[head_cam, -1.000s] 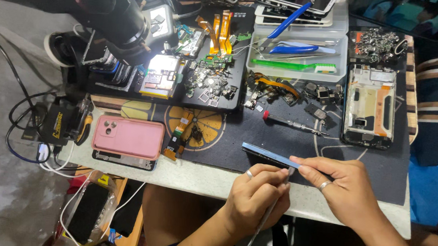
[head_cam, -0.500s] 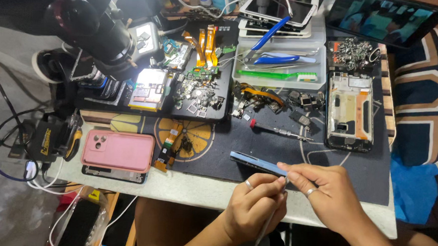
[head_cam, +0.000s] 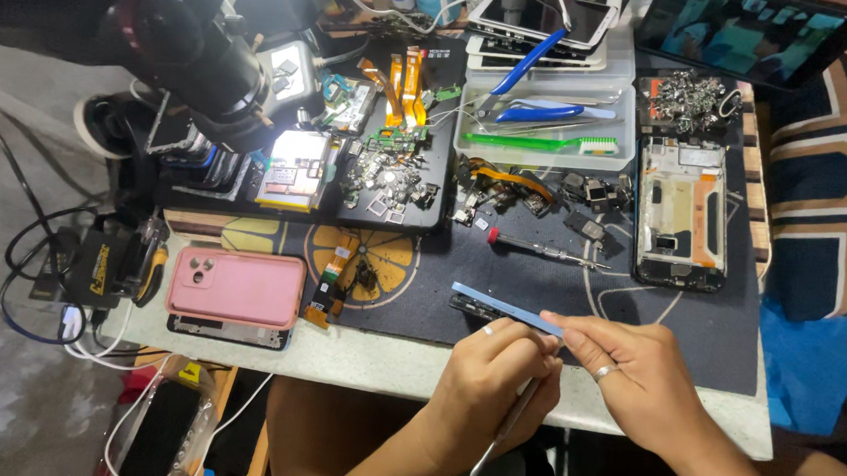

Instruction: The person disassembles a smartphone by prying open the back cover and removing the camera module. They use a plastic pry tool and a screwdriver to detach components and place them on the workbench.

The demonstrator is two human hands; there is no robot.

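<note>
At the near edge of the dark work mat (head_cam: 689,329), in the head view, a slim blue phone (head_cam: 507,310) is held on edge, tilted, just above the mat. It is pinched at its right end by the right hand (head_cam: 643,385). The left hand (head_cam: 493,391) is closed around a thin metal pry tool (head_cam: 510,426), whose tip is set against the phone's near edge, though the exact contact point is hidden by the fingers. No gap between the phone's halves can be made out, so the opening is judged to be at an early stage. A stripped phone frame (head_cam: 683,213) lies far right, a pink phone case (head_cam: 237,288) near left, and a red-handled screwdriver (head_cam: 539,249) between, all untouched.
</note>
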